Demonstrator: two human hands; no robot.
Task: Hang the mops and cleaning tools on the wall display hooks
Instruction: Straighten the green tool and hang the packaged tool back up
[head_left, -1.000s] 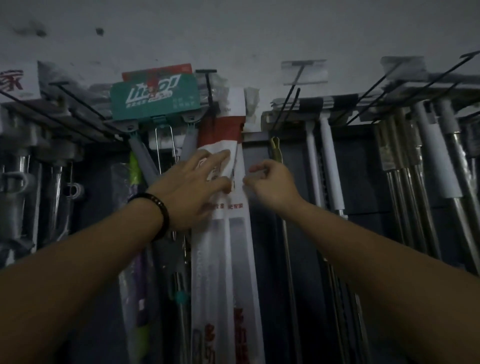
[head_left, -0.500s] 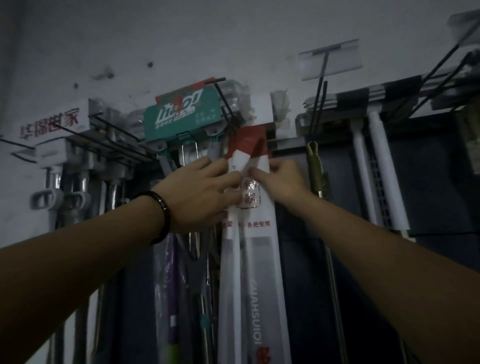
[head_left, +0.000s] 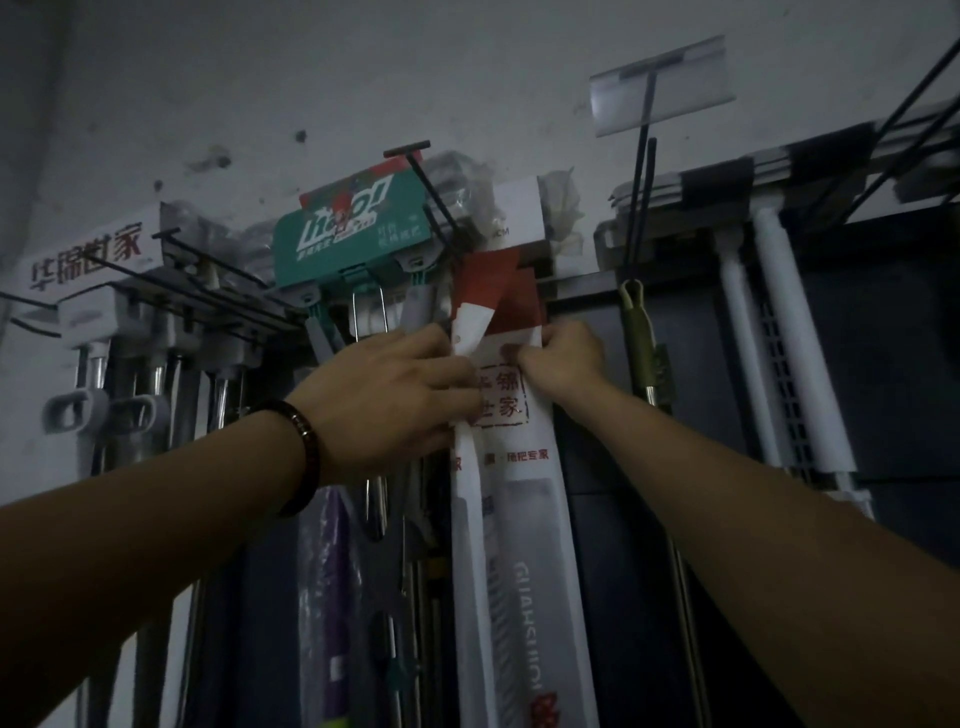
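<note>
Both hands are up on the bag (head_left: 524, 519). The right hand (head_left: 563, 358) pinches its right edge with curled fingers, and the left hand (head_left: 395, 395) grips its left edge, fingers wrapped over the plastic, a dark bracelet (head_left: 306, 452) on the wrist. The bag is long and white with a red top and hangs down the wall, its top just below a black wire hook (head_left: 431, 192); I can't tell if it's on the hook. A green-carded mop (head_left: 353, 234) hangs just left of it, grey mops (head_left: 93, 405) farther left. An olive handle (head_left: 639, 322) and white poles (head_left: 795, 338) hang to the right.
</note>
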